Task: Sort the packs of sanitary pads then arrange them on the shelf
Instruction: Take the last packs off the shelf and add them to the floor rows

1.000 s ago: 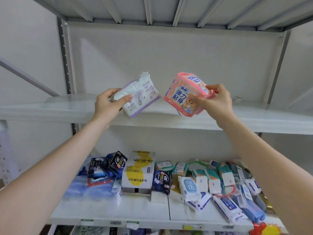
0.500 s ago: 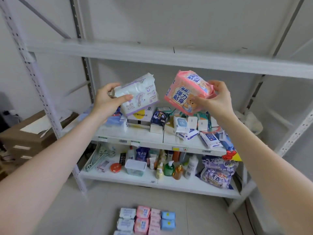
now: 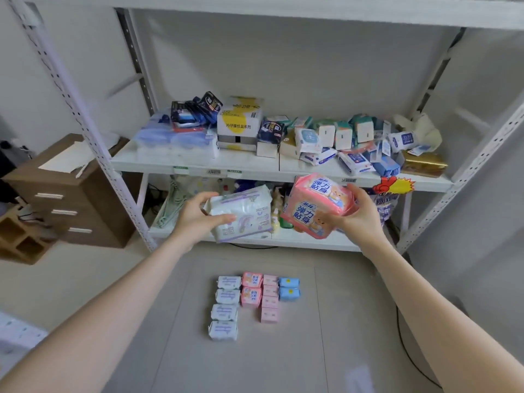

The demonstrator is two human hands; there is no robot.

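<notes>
Lying nearest on the floor (image 3: 113, 293) were the sorted packs, set in four touching columns: white-lavender packs (image 3: 225, 304) at left, pink bear-print packs (image 3: 251, 289), plain pink packs (image 3: 270, 300), and blue packs (image 3: 289, 287) at right.

Above and beyond that grid, both hands were raised in front of the rack, each holding one pack.
- The left hand (image 3: 195, 219) gripped a white-lavender pack (image 3: 243, 214) by its left end, with the thumb across the near face. The pack's long axis ran left to right, and it extended rightward from the fingers (image 3: 224, 219).
- The right hand (image 3: 361, 215) gripped a pink pack (image 3: 314, 208) by its right end, with its fingers (image 3: 351, 191) curled over the top. The pack extended leftward, tilted, with its printed face toward the camera.

The two packs sat side by side, just apart, free ends pointing at each other.

Farther back, the middle shelf (image 3: 198, 165) carried mixed boxes and sachets. The upper shelf (image 3: 283, 12) lay far above both hands. Neither hand appeared clearly nearer to it, so placement there would likely require lifting both packs up and away, free ends leading.
</notes>
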